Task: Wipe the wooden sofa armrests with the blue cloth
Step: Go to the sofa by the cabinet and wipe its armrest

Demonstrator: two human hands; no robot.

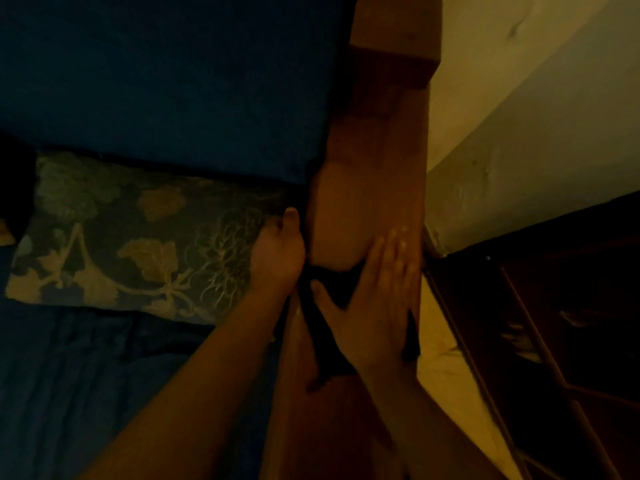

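Note:
The wooden armrest point(374, 174) runs up the middle of the dim head view, brown and glossy. A dark cloth point(337, 287), nearly black in this light, lies draped over the armrest's top. My right hand point(372, 306) presses flat on the cloth with fingers spread, fingertips resting on bare wood. My left hand point(277, 254) is curled against the armrest's inner side, where it seems to pinch the cloth's left edge; the grip itself is hidden.
A blue sofa back cushion point(166, 81) fills the upper left. A floral pillow point(138, 244) lies beside my left hand on the blue seat point(86, 393). A pale wall point(536, 116) and dark wooden furniture point(554, 323) stand right of the armrest.

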